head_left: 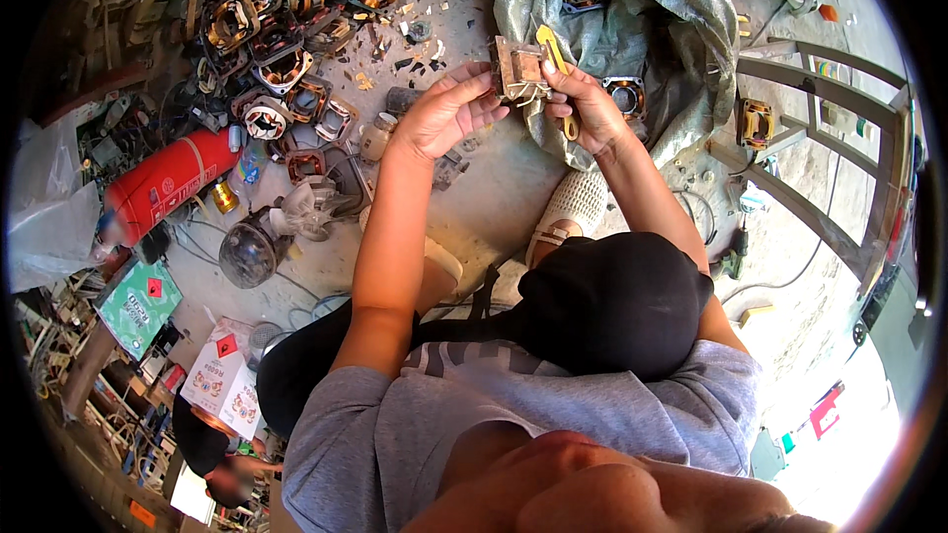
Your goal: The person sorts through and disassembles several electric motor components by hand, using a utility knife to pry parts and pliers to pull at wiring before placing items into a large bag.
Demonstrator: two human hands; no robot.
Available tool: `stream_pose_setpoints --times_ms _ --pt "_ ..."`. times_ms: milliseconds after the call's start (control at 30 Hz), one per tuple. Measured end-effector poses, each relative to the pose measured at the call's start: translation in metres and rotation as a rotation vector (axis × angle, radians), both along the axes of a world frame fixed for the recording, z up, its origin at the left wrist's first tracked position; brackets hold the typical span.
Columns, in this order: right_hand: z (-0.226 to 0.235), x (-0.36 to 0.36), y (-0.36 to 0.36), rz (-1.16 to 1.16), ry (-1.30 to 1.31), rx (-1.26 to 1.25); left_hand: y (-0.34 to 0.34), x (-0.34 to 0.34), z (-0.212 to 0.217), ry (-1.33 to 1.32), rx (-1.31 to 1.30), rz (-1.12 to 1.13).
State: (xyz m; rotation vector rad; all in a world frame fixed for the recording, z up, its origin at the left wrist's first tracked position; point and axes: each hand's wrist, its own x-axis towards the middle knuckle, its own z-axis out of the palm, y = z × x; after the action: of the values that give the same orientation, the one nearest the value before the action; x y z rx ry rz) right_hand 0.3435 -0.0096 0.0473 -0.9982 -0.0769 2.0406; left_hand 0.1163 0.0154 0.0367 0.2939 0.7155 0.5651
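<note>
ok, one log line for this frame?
left hand: holds motor core | right hand: yellow knife on core | below: grey sack, concrete floor

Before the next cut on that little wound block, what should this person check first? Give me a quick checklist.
1. Left hand steadies the small wound block: ok, fingers touch its left side.
2. Right hand grips the yellow utility knife: ok.
3. Blade tip clear of the left fingers: cannot tell, the tip is hidden at the block.
4. Hands protected: not ok, both are bare.
5. Feet clear below the work: not ok, a white shoe lies right under the hands.
6. Floor free of sharp scraps: not ok, shards and metal cores lie around.
</note>
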Motion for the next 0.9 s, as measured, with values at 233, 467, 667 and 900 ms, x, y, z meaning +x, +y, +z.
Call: stream_pose_setpoints --times_ms 233,467,667,900 --pt "0.001 -0.001 -0.001 0.061 -0.176 0.099 -0.004 0.003 -0.005 0.048 0.005 0.022" --pt "-0.003 0.000 -0.003 0.095 -0.499 0.211 -0.002 -0.003 -0.007 0.176 -0.004 0.047" --pt "0.002 -0.012 -0.002 0.086 -0.807 0.297 -0.012 0.029 0.014 0.620 0.563 0.036" --pt "-0.011 -0.008 -0.004 0.144 -0.954 0.335 -0.008 0.026 0.010 0.654 0.725 -0.068"
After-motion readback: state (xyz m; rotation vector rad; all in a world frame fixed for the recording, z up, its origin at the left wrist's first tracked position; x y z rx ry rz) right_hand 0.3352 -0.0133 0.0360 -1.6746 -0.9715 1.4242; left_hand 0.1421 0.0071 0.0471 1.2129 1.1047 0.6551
